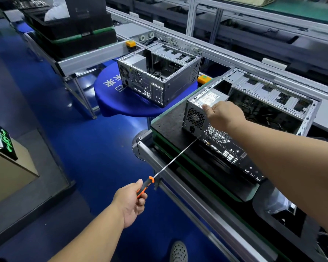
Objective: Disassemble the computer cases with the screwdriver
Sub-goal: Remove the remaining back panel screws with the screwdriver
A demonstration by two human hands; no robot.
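Screwdriver [170, 161] gripped by left hand [130, 202]; tip at case [240, 118] rear, 2 o'clock. Right hand's [222, 115] fingers curled on power supply [201, 110]. Shaft best kept square, pressed firmly.

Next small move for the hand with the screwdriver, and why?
Probably turn the screwdriver in place. The left hand grips its handle, the tip looks to meet the near case's rear panel below the power supply, and the right hand steadies that unit.

Two opened computer cases, one near [254, 118] and one farther [159, 76], one screwdriver [170, 163], two orange stop blocks [130, 43] [204, 78], and two hands, left [131, 203] and right [223, 114].
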